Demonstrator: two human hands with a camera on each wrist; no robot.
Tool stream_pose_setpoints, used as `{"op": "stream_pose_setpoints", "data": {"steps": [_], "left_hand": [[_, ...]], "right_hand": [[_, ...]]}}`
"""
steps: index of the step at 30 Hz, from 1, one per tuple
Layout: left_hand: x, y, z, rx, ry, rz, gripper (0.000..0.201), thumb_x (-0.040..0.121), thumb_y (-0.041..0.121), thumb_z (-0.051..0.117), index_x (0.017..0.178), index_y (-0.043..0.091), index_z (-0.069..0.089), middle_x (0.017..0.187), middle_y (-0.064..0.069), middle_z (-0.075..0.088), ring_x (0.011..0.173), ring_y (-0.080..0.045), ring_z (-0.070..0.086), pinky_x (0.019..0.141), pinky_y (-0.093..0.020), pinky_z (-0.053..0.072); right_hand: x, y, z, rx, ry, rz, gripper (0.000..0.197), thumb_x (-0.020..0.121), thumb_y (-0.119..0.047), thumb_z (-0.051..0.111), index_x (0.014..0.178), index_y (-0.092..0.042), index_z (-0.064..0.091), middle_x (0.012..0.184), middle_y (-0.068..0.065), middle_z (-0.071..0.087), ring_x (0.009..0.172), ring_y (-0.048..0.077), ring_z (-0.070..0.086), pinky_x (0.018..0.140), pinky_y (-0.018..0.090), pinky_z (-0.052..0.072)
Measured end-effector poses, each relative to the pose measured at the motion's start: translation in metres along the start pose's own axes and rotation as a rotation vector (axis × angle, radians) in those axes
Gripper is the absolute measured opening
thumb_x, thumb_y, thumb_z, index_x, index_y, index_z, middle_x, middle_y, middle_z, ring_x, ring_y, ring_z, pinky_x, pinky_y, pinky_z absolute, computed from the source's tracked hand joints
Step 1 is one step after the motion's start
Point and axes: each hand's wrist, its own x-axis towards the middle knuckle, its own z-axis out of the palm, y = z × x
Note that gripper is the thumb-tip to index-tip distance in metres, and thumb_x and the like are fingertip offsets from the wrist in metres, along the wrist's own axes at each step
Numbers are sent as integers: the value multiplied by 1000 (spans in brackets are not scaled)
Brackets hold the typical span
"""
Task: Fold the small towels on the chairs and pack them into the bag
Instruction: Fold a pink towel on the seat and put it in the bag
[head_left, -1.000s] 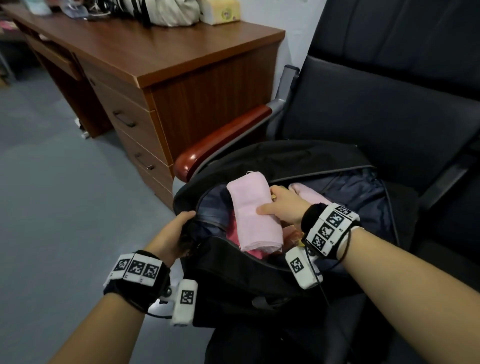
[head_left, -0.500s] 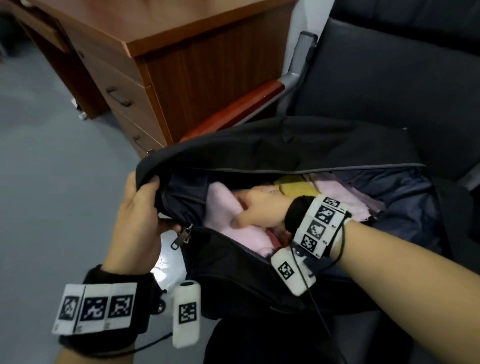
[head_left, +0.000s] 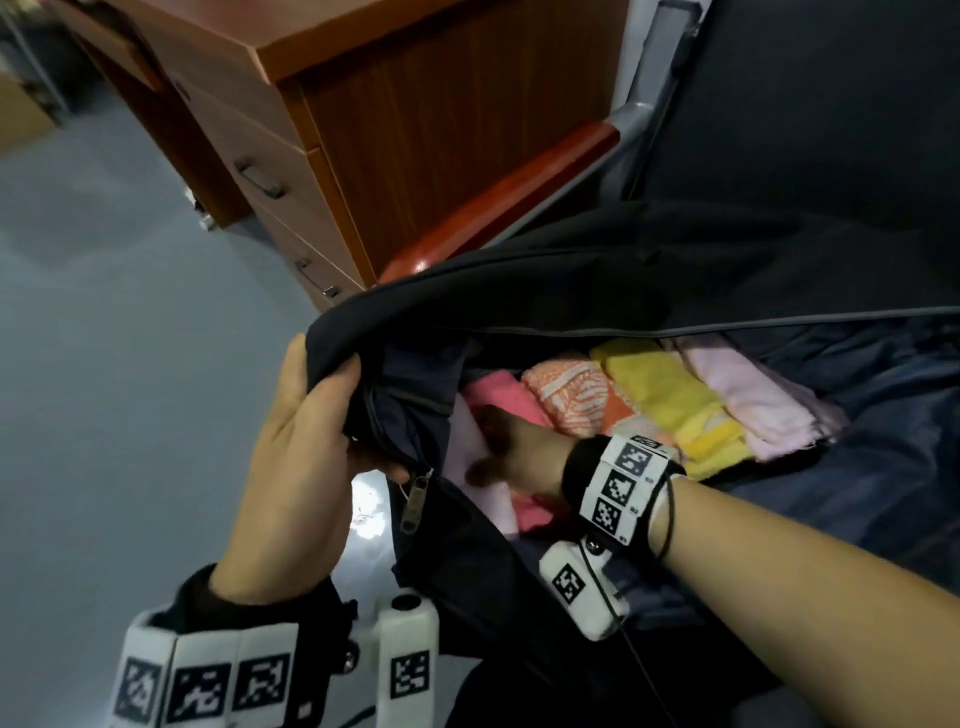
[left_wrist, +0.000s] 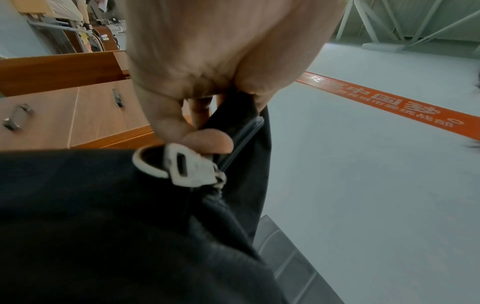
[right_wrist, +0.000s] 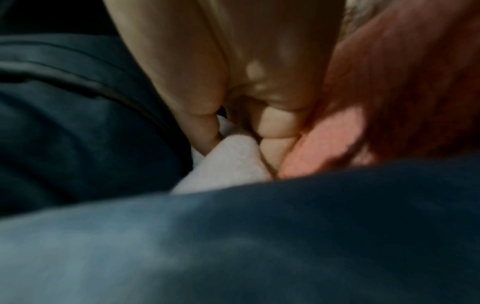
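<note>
Pushing pale pink towel (head_left: 470, 452) deeper now

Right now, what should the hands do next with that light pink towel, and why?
Probably let go: the right hand pinches the light pink towel already down inside the bag, beside the other folded towels, while the left hand grips the bag's rim, holding it open.

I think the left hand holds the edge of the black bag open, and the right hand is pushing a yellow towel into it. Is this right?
Not quite. The left hand does hold the black bag open, but the right hand pushes a pale pink towel. The head view shows the yellow towel already packed, apart from that hand.
</note>
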Motion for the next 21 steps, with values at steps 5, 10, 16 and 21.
{"op": "stream_pose_setpoints", "data": {"steps": [5,10,16,21], "left_hand": [[4,-3,8,-7,-3,14,29,103,27,40,121,34,63,94,-5,67,65,-23,58,47,-31,46],[5,-1,8,16,8,14,29,101,29,42,119,37,63,97,-6,67,66,-24,60,47,-30,47],[3,2,10,42,33,3,28,99,34,43,119,39,63,101,-7,68,67,-25,62,48,-31,48],[2,2,13,141,98,13,20,104,29,45,106,41,60,98,7,68,72,-16,66,49,-28,53]], "right_hand": [[-1,-3,2,-186,-51,-47,72,88,-16,71,150,-12,35,142,6,54,128,22,53,109,38,42],[-2,-10,4,-515,-70,34,60,90,-23,69,142,-11,43,129,17,61,106,32,66,89,43,55],[1,-6,12,-518,67,102,50,102,-50,39,139,-16,47,121,9,64,107,24,62,88,19,44],[-18,-22,0,-564,-53,-1,48,99,-36,52,143,-19,44,125,11,59,105,31,63,79,29,48]]}}
